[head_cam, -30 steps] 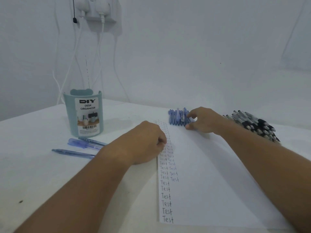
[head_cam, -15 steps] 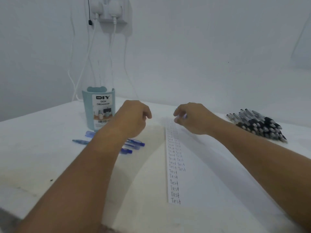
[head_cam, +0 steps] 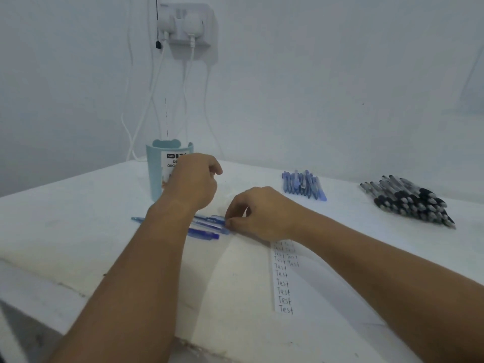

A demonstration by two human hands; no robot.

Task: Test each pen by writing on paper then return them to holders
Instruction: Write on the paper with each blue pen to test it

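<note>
A teal desk organizer (head_cam: 156, 174) stands at the back left of the white table. Just in front of it my left hand (head_cam: 193, 179) hovers with its fingers curled and nothing visible in it. Several blue pens (head_cam: 207, 226) lie loose on the table below that hand. My right hand (head_cam: 259, 213) rests by their right ends and pinches the tip of one blue pen there. A white paper (head_cam: 311, 297) with a column of handwritten "Test" lies under my right forearm. More blue pens (head_cam: 303, 184) lie in a row behind the paper.
A heap of black pens (head_cam: 408, 200) lies at the far right. On the wall above the organizer is a socket with plugs (head_cam: 183, 27), and white cables hang down behind the organizer. The table's front edge (head_cam: 209, 347) runs close to me.
My right hand left the blue pen row at the back and came left to the loose pens beside the organizer. My left hand lifted off the paper and rose toward the organizer.
</note>
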